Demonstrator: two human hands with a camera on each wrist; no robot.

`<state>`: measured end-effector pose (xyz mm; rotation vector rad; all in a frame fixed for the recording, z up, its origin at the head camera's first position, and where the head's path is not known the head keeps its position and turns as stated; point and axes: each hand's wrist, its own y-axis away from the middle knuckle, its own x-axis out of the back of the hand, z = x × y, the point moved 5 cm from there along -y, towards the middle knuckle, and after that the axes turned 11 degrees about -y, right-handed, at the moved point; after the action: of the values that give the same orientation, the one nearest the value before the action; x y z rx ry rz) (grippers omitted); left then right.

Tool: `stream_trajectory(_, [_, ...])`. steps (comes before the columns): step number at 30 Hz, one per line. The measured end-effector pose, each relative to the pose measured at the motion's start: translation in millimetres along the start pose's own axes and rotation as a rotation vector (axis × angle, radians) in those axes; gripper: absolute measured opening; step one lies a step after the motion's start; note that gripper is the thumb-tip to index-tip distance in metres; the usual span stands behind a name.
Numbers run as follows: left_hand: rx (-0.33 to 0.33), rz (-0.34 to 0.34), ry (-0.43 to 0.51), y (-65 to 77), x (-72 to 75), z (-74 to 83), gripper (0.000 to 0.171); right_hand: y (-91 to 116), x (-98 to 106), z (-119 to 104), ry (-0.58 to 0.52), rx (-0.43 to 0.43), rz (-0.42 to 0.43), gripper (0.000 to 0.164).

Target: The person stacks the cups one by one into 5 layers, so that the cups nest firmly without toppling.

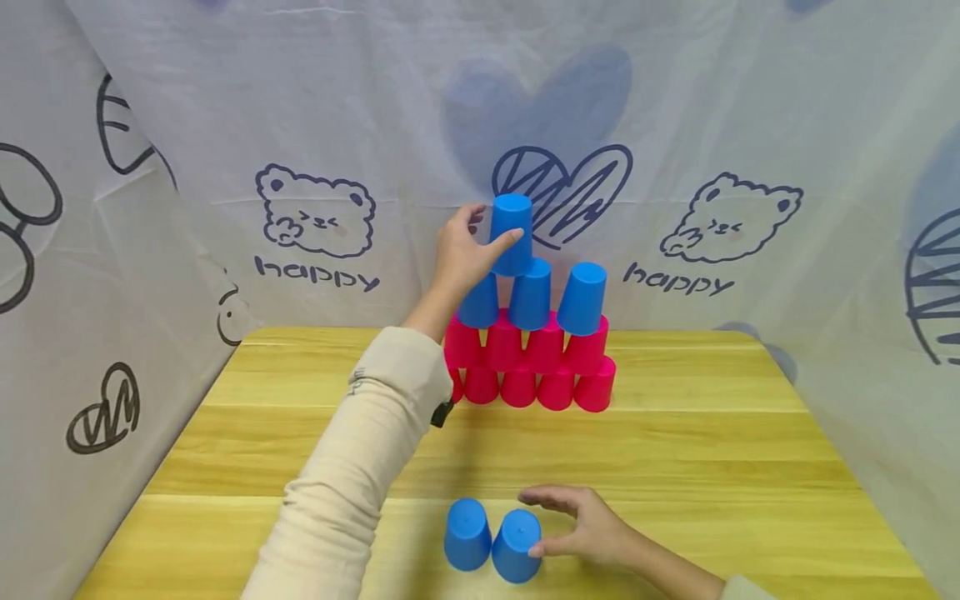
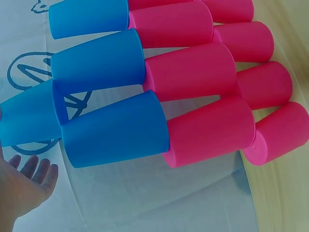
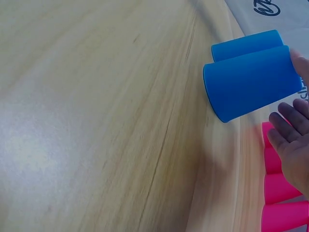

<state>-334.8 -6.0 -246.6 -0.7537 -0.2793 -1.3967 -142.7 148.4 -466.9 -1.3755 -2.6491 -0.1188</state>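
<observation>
A blue cup (image 1: 512, 218) stands upside down at the top of a cup pyramid, on a row of 3 blue cups (image 1: 529, 297). My left hand (image 1: 467, 252) is beside it, thumb across its front. In the left wrist view the fingers (image 2: 44, 173) are spread apart from the cup (image 2: 30, 115). Near the front of the table, two more upside-down blue cups stand side by side, a left one (image 1: 467, 535) and a right one (image 1: 517, 546). My right hand (image 1: 588, 527) is around the right one, thumb at its side and fingers extended away from it.
Two rows of pink cups, an upper (image 1: 504, 343) and a lower (image 1: 518, 388), form the pyramid's base at the back of the wooden table (image 1: 675, 450). A white printed cloth (image 1: 405, 100) hangs behind and along the sides.
</observation>
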Motion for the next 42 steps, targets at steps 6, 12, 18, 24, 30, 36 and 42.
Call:
stream_trajectory(6, [-0.017,-0.005,-0.004,3.9,3.5,-1.9,0.067,-0.3,-6.5,2.4,-0.012,0.007,-0.033,0.053])
stream_trajectory(12, [-0.035,0.002,0.005,8.4,8.8,-8.1,0.066,-1.0,-11.1,2.6,-0.011,0.012,-0.042,0.052])
stream_trajectory(18, [-0.069,0.002,0.004,13.8,16.5,-14.0,0.065,0.0,-12.9,4.9,-0.022,-0.001,-0.037,0.050])
stream_trajectory(24, [-0.092,-0.005,-0.008,21.5,21.2,-21.5,0.065,1.3,-13.7,6.9,-0.031,0.011,-0.029,0.049])
stream_trajectory(30, [-0.112,-0.005,0.005,30.1,24.3,-30.4,0.062,0.8,-13.4,8.1,-0.040,0.020,-0.020,0.048])
stream_trajectory(36, [-0.117,0.004,0.007,40.9,28.6,-45.1,0.059,0.3,-14.9,7.8,-0.040,0.017,-0.012,0.048])
stream_trajectory(42, [-0.124,-0.031,-0.012,53.8,32.6,-60.2,0.058,1.2,-15.3,8.7,-0.038,0.026,0.003,0.047])
